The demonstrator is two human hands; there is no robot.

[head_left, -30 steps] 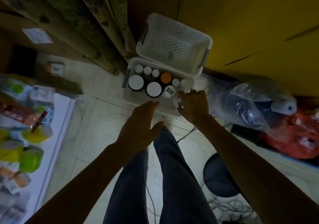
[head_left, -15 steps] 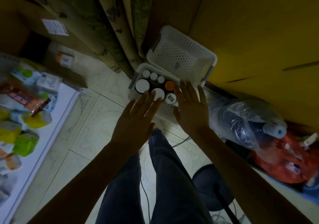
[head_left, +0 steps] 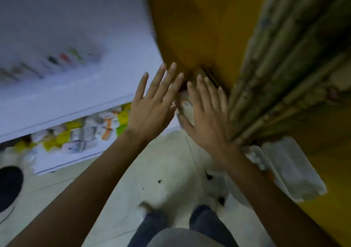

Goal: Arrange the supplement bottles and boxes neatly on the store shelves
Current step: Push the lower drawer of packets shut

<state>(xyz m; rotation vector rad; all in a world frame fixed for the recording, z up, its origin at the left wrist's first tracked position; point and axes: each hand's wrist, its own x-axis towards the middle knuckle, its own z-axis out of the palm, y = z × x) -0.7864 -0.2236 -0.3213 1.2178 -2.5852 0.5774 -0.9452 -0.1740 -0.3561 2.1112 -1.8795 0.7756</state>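
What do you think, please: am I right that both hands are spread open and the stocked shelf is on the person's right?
Not quite: the head view shows the stocked shelf on the person's left. The left hand and right hand are spread open.

Motion blur leaves the shelf packets [head_left: 81, 134] unreadable.

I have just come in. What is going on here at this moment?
A person stands on a pale tiled floor, both arms stretched forward. The left hand and the right hand are open, fingers spread, holding nothing. At the left stands a white store shelf with blurred yellow and white packets on its lower level. A white plastic basket sits on the floor at the right, below a greenish curtain. No supplement is being handled now.
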